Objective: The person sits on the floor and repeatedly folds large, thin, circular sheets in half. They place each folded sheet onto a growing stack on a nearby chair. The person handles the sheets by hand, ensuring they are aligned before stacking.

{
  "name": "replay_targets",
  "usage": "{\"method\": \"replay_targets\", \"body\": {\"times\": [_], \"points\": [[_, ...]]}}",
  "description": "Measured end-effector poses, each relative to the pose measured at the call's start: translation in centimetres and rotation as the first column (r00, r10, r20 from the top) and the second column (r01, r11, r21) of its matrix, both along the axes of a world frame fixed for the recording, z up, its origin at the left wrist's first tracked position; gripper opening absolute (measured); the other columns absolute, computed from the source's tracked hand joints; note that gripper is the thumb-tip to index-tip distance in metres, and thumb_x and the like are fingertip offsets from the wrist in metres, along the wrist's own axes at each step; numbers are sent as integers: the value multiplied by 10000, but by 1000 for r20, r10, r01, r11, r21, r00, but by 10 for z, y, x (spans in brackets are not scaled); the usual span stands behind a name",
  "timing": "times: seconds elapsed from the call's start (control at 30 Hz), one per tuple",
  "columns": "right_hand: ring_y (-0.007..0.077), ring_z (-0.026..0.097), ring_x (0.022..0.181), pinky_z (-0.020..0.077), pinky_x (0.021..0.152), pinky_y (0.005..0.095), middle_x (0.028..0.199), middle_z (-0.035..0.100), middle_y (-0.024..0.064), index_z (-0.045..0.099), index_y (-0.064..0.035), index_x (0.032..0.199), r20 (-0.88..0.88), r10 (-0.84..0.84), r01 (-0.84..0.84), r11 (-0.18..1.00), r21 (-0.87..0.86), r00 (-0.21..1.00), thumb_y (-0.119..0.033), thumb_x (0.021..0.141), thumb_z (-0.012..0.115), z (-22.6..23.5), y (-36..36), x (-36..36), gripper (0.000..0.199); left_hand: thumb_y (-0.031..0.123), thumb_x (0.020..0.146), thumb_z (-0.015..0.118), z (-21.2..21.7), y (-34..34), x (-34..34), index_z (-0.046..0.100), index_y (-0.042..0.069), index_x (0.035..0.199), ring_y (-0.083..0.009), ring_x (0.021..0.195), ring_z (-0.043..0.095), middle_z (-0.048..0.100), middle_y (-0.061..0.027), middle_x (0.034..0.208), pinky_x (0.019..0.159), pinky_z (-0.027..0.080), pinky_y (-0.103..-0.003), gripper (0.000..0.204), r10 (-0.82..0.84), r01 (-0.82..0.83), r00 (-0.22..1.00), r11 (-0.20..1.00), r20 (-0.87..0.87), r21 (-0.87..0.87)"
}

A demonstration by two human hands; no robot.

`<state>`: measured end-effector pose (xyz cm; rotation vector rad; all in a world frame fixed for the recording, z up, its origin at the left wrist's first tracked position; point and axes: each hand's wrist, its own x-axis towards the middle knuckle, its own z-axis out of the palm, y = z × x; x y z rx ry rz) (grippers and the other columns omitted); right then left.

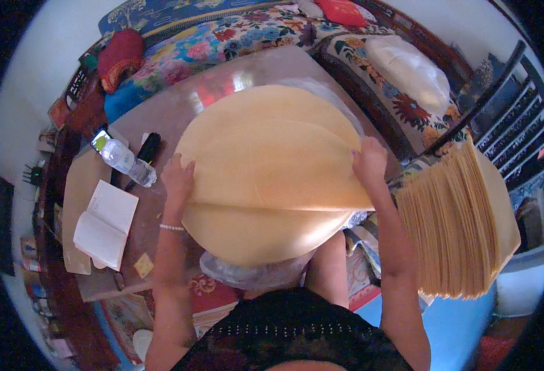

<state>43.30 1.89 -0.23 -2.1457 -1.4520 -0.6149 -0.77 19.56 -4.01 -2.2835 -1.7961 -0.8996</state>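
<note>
A large, thin, round pale-yellow sheet (266, 151) spreads before me, partly over the low table and partly over my lap. My left hand (178, 180) is closed on its left edge, and my right hand (371, 162) grips the right edge. Across the lower part runs a straight ridge; whether it is a fold or the edge of another layer I cannot tell. Clear plastic wrapping (235, 275) shows under the near rim, and more pokes out past the far right rim. My fingertips are partly hidden at the sheet's edges.
A thick stack of similar yellow sheets (448, 226) stands at my right. On the table (154, 241) to the left lie an open notebook (106, 226), a water bottle (127, 161) and a phone (101, 140). Beyond is a flowered sofa (247, 37); a white plastic-wrapped bundle (408, 71) rests far right.
</note>
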Motion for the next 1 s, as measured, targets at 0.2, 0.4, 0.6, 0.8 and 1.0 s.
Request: {"method": "replay_targets", "body": {"times": [0.2, 0.4, 0.6, 0.8, 1.0], "points": [[138, 458, 453, 378, 438, 270, 564, 493, 18, 534, -45, 695, -894, 66, 224, 957, 182, 442, -238, 827, 650, -71, -119, -85, 261, 362, 743, 681, -1, -125, 74, 435, -33, 1253, -385, 1255, 354, 417, -222, 1329, 1055, 225, -504, 690, -371, 375, 919, 927, -131, 9], [68, 391, 421, 296, 355, 187, 559, 454, -18, 528, -96, 690, -884, 332, 516, 847, 126, -329, -307, 816, 663, -62, -110, -71, 280, 458, 761, 629, 20, -188, 126, 355, -22, 1330, -379, 1345, 201, 295, -209, 1422, 1090, 111, -514, 794, -547, 466, 828, 794, -124, -391], [78, 401, 443, 311, 369, 235, 574, 479, -13, 519, -57, 696, -934, 354, 490, 806, 333, 54, -215, 842, 608, -26, -103, -74, 233, 520, 794, 549, 7, -198, 133, 334, -31, 1345, -378, 1325, 233, 301, -208, 1419, 1074, 122, -535, 809, -600, 514, 784, 771, -158, -376], [81, 401, 536, 375, 471, 244, 592, 516, 9, 516, -9, 682, -494, 509, -3, 698, 716, 705, -115, 854, 619, 63, -59, -104, 226, 504, 784, 566, 4, -242, 154, 329, -46, 1343, -387, 1308, 259, 319, -221, 1402, 1070, 159, -517, 819, -705, 637, 693, 696, -149, -331], [265, 523, 545, 402, 495, 412, 614, 509, 81, 512, -97, 662, 190, 538, -548, 836, -1, 821, -120, 731, 582, 48, 3, -224, 100, 385, 777, 606, -7, -255, 161, 413, -6, 1275, -354, 1218, 366, 418, -185, 1312, 1016, 264, -470, 662, -745, 738, 662, 667, -85, -106]]}}
